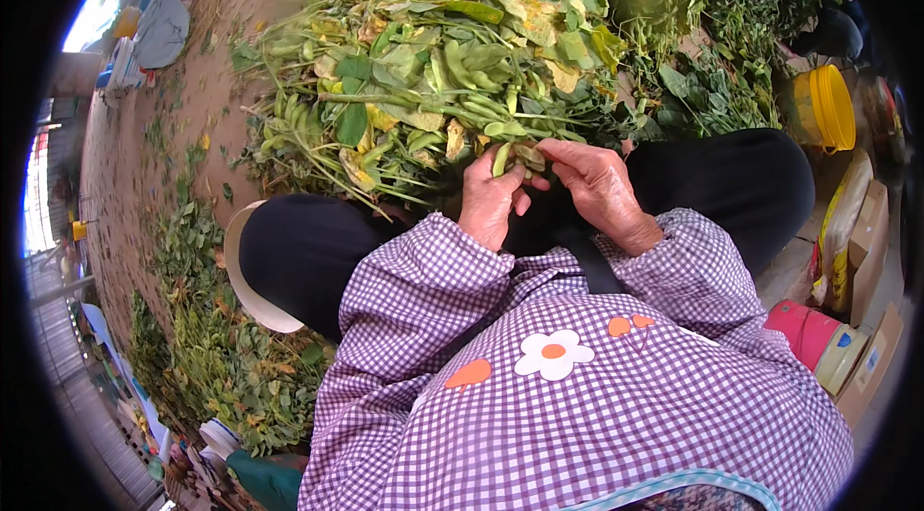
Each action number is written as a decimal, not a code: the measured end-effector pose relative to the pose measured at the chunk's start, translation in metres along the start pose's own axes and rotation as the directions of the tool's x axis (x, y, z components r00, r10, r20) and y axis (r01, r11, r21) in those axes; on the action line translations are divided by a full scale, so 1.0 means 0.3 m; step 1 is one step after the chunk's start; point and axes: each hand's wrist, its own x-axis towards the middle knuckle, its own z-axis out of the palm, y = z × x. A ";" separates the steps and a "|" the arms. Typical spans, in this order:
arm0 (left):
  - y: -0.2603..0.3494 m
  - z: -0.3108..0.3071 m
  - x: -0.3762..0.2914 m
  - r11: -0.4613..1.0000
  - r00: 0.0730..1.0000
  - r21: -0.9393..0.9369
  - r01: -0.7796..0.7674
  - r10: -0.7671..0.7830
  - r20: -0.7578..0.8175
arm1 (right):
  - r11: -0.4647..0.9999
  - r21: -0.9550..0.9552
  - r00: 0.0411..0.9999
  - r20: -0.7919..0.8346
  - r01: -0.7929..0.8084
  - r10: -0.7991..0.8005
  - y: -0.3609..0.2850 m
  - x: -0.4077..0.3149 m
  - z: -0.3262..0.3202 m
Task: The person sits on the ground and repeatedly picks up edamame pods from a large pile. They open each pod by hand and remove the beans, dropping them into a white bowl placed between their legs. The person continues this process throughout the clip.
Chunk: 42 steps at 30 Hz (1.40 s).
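Green bean pods point(525, 156), fuzzy like soybean pods, are between my two hands, close above my lap. My left hand point(492, 193) holds some of them, with one pale pod standing up by its thumb. The fingertips of my right hand point(593, 182) pinch at the right side of the same small bunch. Right in front of both hands lies a large heap of cut bean plants point(433, 63), with green and yellowing leaves, long stems and many plump pods. Some stems of the heap reach down towards my left knee.
More plants lie at the upper right point(751, 6) and lower left point(238, 359). On the right are a yellow bucket point(834, 109), a pink container point(801, 330) and cardboard point(870, 244). A round grey lid point(162, 31) is at the upper left. A dark rounded shape is partly visible far right.
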 end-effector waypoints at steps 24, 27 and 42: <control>-0.003 -0.020 -0.010 0.932 0.981 -0.312 0.183 -0.194 -0.002 | 0.990 0.043 0.988 0.086 -0.136 0.132 -0.093 0.015 -0.033; -0.008 -0.004 -0.008 0.945 0.990 -0.308 0.115 -0.133 -0.039 | 0.991 0.043 0.988 0.087 -0.130 0.126 -0.061 0.003 -0.004; -0.048 0.013 -0.001 0.957 0.980 -0.290 0.000 -0.058 -0.191 | 0.730 0.541 0.908 0.275 -0.417 0.315 -0.034 -0.021 0.017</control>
